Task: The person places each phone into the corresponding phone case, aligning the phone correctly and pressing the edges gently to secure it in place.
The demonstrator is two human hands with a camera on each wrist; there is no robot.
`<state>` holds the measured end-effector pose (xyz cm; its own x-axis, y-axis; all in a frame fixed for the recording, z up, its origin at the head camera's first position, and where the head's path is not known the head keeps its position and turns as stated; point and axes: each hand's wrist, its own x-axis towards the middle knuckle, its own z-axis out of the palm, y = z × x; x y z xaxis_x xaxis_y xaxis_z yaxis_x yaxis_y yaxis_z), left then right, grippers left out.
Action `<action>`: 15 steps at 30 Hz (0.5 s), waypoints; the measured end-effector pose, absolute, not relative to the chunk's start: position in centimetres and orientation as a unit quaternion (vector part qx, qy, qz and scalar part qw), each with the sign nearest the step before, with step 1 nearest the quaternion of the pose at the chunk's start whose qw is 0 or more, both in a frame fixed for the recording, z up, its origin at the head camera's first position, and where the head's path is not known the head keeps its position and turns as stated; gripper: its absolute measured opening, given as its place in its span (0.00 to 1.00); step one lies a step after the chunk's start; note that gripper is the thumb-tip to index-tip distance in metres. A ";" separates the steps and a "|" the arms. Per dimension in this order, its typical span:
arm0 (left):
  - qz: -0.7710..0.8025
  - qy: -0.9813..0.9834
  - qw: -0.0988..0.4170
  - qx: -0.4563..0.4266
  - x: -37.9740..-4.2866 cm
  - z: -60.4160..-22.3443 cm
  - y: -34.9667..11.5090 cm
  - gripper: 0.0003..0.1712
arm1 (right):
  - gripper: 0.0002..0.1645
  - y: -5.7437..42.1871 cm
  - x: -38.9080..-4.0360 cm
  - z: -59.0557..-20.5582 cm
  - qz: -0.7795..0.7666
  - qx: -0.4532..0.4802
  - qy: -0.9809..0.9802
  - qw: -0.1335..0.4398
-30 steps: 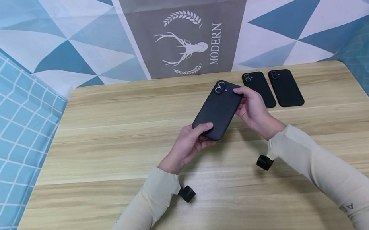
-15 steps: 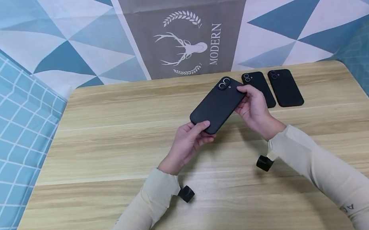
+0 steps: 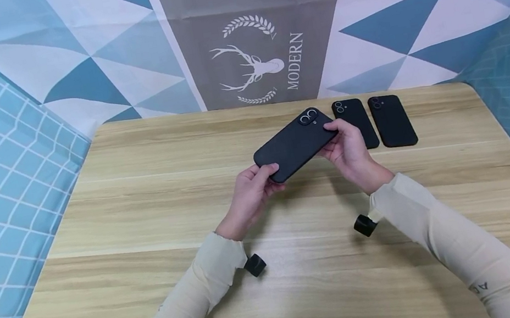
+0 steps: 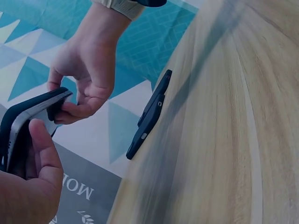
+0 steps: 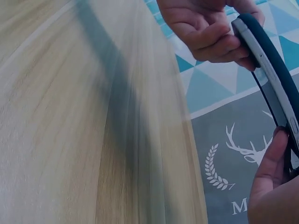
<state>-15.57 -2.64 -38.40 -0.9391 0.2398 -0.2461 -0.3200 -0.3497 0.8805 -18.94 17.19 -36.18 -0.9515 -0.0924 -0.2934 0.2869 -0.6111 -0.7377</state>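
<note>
In the head view a phone in a black case [image 3: 290,148] is held over the table, camera end toward the upper right. My left hand [image 3: 251,192] pinches its lower left end, with the thumb on the back and the fingers underneath. At the camera end my right hand [image 3: 350,152] grips the corner between thumb and fingers. The phone's pale side [image 5: 264,65] shows below the dark case in the right wrist view. Much of the same light edge appears in the left wrist view, where the right hand's fingers [image 4: 86,105] curl under the near end.
Two flat black phone-shaped pieces with camera rings, one nearer [image 3: 355,123] and one farther right [image 3: 392,121], lie side by side at the back right of the wooden table [image 3: 144,215]. A patterned cloth [image 3: 417,11] rises behind the table's far edge.
Both hands keep their grip while the phone turns to a flatter slant. Its lower end and my left hand have shifted left and slightly up; my right hand has barely moved.
</note>
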 end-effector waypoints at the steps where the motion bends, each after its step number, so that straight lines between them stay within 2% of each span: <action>1: 0.821 0.545 0.168 -0.037 -15.6 -38.4 -2.7 0.06 | 0.12 17.2 -18.9 -36.2 -0.888 0.110 0.433 0.109; 15: 0.822 0.550 0.148 -0.021 -16.2 -37.8 -3.6 0.10 | 0.19 18.0 -18.7 -36.3 -0.849 0.091 0.505 0.124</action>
<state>-16.24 -3.57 -37.82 -0.9555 0.2192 -0.1975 -0.2662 -0.3519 0.8974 -18.68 17.97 -36.32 -0.9526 -0.1198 -0.2796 0.3029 -0.4581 -0.8357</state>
